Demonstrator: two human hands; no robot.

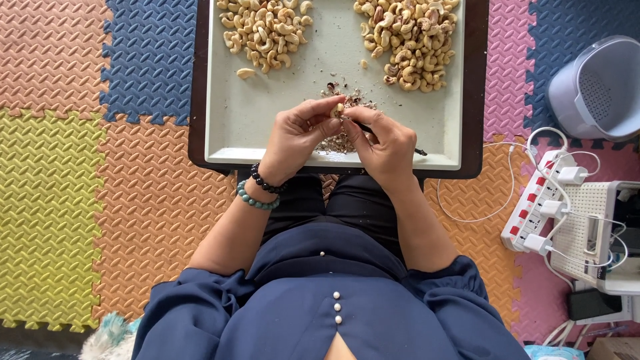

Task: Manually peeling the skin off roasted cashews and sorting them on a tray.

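Single cashew nut [339,109] pinched between fingertips of both hands, held just above tray [233,133] near middle of its near edge, likely so peelings drop onto tray. Left hand [293,137] closed on nut from left. Right hand [385,143] closed on nut too, thin dark tool [419,151] gripped in it, tip toward nut. Skin scraps [343,100] heaped beneath hands. Paler cashew pile [267,30] kept at tray's far-left corner, browner unpeeled-looking pile [410,40] at far-right, apparently sorted apart. Foam mat floor [133,200] under tray
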